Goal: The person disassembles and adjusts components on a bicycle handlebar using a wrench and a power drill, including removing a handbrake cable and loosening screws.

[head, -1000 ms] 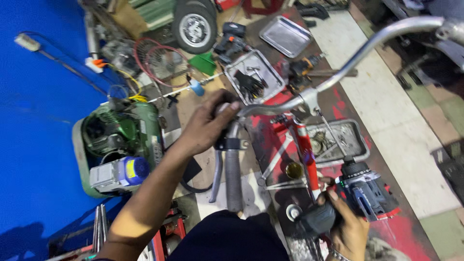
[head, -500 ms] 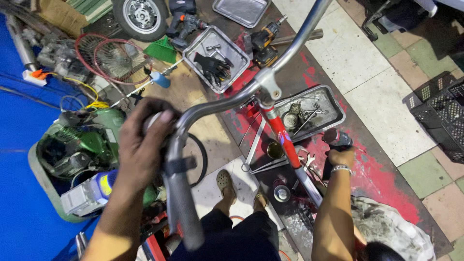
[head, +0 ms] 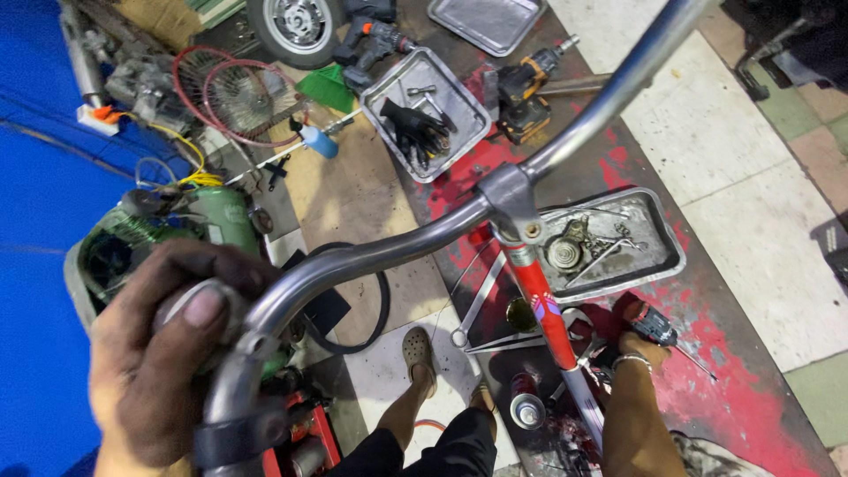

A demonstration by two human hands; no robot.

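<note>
left hand (head: 163,353): clenched round the near end of the grey handlebar (head: 389,243), thumb laid over the bend just above a dark clamp; bar held up close to the camera
right hand (head: 640,349): down by the floor, fingers wrapped on the dark cordless drill (head: 658,329); the bit points out over the red-stained floor; grip looks firm, trigger finger not visible
handlebar: runs from the left hand up across the view to the top right; joined at the middle to a grey stem clamp (head: 512,199)
frame: red tube (head: 543,300) drops from the stem clamp toward the lower right, passing just beside the drill hand
near tray (head: 671,256): metal, just right of the stem; holds a round part and loose tools
far tray (head: 393,75): holds black gloves and a wrench; a second drill (head: 521,88) lies beside it
foot: one sandalled foot (head: 420,349) on a pale tile under the bar
step, my read: bar steadied with one hand while the tool is being picked up or set down; cannot tell which
next move calls for: keeping the bar level; bringing the bit square onto a fastener, likely at the stem clamp
</note>
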